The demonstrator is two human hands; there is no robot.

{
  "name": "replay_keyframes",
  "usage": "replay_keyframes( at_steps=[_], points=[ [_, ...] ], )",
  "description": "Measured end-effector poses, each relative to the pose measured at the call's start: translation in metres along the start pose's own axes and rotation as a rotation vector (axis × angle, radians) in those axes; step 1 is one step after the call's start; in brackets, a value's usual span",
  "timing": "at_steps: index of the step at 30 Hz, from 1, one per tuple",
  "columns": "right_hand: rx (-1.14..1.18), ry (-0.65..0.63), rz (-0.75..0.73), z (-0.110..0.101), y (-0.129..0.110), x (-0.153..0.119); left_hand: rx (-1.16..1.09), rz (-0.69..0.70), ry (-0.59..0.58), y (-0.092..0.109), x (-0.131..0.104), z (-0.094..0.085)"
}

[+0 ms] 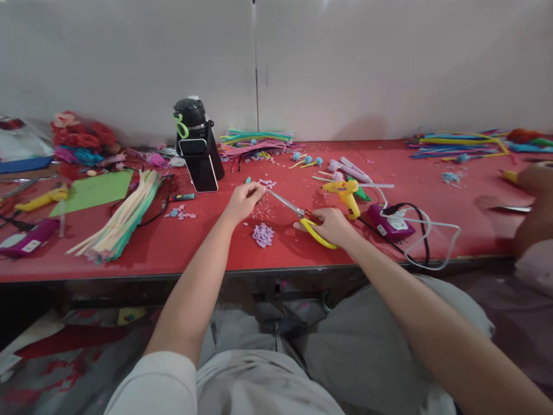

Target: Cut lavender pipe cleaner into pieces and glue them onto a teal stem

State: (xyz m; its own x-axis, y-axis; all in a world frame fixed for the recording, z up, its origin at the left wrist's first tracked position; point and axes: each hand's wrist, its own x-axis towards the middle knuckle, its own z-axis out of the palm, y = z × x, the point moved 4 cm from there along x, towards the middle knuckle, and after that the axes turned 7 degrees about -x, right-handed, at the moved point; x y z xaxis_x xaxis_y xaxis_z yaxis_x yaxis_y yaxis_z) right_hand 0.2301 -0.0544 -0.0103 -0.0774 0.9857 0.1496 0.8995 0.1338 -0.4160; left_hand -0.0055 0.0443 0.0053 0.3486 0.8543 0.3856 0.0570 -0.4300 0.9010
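My right hand [336, 226] is closed around the yellow-and-red handles of a pair of scissors [318, 233]. The blades point left and reach the fingertips of my left hand [245, 203]. Those fingers are pinched together; what they hold is too small to make out. A small teal bit [247, 180] shows just above that hand. Below the blades lies a pile of short lilac pieces [263, 236]. More pink-lilac bits [268, 184] and fine crumbs are scattered on the red table [242, 253] beyond the scissors.
A black bottle [197, 144] with a phone against it stands behind my left hand. Pipe cleaners [123, 219] lie in a bundle at left. A yellow glue gun [345, 193] and purple power strip [392, 223] with cables sit at right. Another person's hand [536, 178] is far right.
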Motion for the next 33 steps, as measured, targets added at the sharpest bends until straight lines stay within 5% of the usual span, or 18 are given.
replay_keyframes(
  at_steps=[33],
  points=[
    [0.008, 0.014, 0.029, -0.0021, -0.0021, -0.0008, -0.028, -0.013, 0.0, -0.0008, 0.0, 0.0009]
  ],
)
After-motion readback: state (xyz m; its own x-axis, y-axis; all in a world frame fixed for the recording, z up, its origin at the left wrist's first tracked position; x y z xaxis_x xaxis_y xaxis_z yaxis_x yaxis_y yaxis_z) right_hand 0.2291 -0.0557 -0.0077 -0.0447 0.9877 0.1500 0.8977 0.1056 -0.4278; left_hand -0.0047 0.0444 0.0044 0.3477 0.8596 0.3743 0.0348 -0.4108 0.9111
